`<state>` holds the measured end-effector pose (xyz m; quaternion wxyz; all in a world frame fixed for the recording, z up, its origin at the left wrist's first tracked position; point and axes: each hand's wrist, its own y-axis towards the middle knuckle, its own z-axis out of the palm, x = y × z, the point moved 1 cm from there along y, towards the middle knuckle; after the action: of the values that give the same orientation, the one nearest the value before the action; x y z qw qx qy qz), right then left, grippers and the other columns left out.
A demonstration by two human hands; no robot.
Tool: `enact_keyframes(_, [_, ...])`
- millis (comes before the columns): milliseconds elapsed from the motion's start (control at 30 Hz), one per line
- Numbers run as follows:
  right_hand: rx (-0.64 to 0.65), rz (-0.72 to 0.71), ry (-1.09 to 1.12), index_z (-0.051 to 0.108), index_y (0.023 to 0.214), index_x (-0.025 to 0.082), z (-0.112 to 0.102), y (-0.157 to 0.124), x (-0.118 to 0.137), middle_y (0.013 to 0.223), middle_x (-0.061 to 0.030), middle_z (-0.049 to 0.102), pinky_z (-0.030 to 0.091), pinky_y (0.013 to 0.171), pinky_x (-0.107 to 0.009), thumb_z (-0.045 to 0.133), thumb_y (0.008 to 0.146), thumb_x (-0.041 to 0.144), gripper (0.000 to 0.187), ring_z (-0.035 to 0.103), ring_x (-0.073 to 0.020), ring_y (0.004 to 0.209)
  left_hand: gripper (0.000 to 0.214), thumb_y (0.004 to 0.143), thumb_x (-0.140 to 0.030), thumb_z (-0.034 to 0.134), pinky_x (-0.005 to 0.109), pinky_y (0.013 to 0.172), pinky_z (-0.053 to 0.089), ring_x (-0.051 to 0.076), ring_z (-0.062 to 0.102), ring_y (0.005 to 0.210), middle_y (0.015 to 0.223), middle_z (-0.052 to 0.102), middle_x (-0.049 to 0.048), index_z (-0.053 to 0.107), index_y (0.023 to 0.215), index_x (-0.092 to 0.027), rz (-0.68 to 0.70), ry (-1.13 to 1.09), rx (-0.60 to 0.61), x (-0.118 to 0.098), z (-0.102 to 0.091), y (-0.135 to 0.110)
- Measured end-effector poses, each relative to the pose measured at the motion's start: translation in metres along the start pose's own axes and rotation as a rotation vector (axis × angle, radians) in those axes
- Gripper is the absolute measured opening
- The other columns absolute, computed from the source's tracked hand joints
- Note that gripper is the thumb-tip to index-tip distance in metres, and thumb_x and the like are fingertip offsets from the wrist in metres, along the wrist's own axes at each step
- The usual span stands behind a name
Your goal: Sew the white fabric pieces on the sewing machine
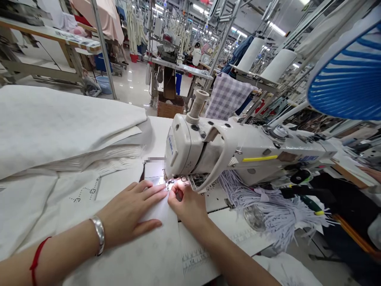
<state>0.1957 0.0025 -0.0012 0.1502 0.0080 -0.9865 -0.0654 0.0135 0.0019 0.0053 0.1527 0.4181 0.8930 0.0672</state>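
My left hand [127, 214] lies flat on the white fabric [89, 198], its fingertips reaching towards the presser foot [171, 184] of a white industrial sewing machine [238, 153]. A silver bangle [99, 234] and a red string [37, 258] circle the left wrist. My right hand [186, 206] sits just beside the foot, its fingertips pinched on the fabric under a small lit area. The needle is hidden by the machine head and my fingers. A thick folded stack of white fabric [59, 127] rises to the left.
Behind the machine stand a spool pin [198, 103] and large white thread cones [251, 53]. A bundle of pale cords [268, 206] lies to the right, beneath a blue-striped fan guard [348, 75]. A co-worker's hand [370, 172] shows at the right edge; other sewing tables fill the hall.
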Motion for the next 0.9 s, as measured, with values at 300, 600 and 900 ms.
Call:
enact_keyframes(300, [-0.018,-0.075,0.029,0.063,0.076,0.024,0.003,0.0,0.001,0.058,0.0025,0.059,0.035,0.062,-0.026,0.053,0.081,0.028,0.012,0.053,-0.0138,0.056,0.047,0.086,-0.047,0.057,0.039,0.093,0.038,0.027,0.045,0.114,0.13,0.057,0.0024,0.05,0.126,-0.022,0.053,-0.015,-0.025,0.004,-0.001,0.003])
enact_keyframes(600, [0.002,-0.131,0.147,0.05,0.061,0.02,-0.011,-0.013,0.009,0.065,0.0023,0.055,0.032,0.068,-0.029,0.061,0.078,0.041,0.029,0.048,-0.0125,0.06,0.045,0.085,-0.046,0.057,0.04,0.097,0.036,0.027,0.045,0.118,0.13,0.056,0.0002,0.05,0.125,-0.026,0.099,-0.052,0.015,0.014,-0.002,0.005])
enact_keyframes(900, [-0.084,-0.15,0.163,0.045,0.056,0.019,-0.003,-0.017,0.007,0.066,0.002,0.05,0.029,0.075,-0.03,0.053,0.076,0.025,0.023,0.042,-0.0131,0.066,0.035,0.09,-0.029,0.051,0.04,0.099,0.036,0.025,0.045,0.117,0.125,0.057,0.005,0.05,0.124,-0.021,-0.023,-0.014,0.002,-0.014,0.003,0.003])
